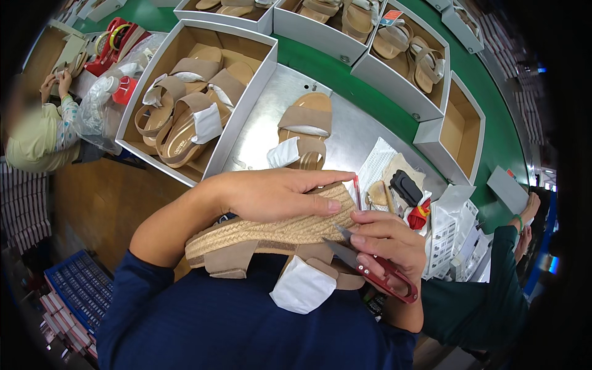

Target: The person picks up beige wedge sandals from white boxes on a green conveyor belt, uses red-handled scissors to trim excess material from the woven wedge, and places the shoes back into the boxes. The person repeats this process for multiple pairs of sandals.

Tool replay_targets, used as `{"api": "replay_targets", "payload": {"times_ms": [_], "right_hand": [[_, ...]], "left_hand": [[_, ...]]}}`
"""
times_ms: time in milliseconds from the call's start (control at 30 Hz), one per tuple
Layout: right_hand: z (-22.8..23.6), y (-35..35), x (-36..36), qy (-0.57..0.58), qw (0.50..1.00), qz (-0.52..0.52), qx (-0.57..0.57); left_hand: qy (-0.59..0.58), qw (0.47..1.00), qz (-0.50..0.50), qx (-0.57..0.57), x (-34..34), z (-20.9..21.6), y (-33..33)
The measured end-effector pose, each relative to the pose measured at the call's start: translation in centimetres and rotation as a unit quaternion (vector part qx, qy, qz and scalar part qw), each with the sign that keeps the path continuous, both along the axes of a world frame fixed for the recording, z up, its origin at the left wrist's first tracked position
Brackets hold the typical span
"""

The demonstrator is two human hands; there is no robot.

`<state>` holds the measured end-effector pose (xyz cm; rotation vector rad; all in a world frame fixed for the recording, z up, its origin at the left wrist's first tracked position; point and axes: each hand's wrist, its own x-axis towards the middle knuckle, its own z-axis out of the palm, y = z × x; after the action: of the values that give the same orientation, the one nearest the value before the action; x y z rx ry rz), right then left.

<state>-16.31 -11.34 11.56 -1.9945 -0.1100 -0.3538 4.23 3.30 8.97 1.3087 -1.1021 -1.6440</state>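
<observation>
Green conveyor belt [308, 58] curves past my steel worktop [259, 132], carrying open boxes of tan sandals. My left hand [271, 194] clamps flat over the rope sole of a wedge sandal [265, 237] held against my chest, fingers pressed on it. My right hand [388, 240] grips red thread snips [376, 271], blades touching the sole's edge.

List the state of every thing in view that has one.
Left hand: gripping the wedge sandal.
Right hand: holding red snips, blades at the sole.
Second sandal: flat on the metal table.
Nearest box: open, sandals inside.
Right-hand box: open, empty.
</observation>
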Motion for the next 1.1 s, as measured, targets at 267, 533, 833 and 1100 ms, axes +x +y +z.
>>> {"api": "replay_targets", "payload": {"times_ms": [267,533,833,1100], "right_hand": [[0.6,0.6,0.0,0.004,0.998,-0.021,-0.061],[-0.4,0.3,-0.9,0.004,0.999,0.027,-0.036],[0.9,0.6,-1.1,0.033,0.999,0.025,-0.019],[0.5,1.4,-1.5,0.032,0.999,-0.010,-0.034]], "left_hand": [[0.015,1.000,0.009,-0.013,-0.2,0.6,0.5],[-0.030,0.999,-0.020,-0.003,-0.6,0.6,0.8],[-0.055,0.998,-0.016,-0.033,-0.9,0.8,1.3],[-0.052,0.998,-0.028,0.001,-0.7,1.6,1.1]]}}
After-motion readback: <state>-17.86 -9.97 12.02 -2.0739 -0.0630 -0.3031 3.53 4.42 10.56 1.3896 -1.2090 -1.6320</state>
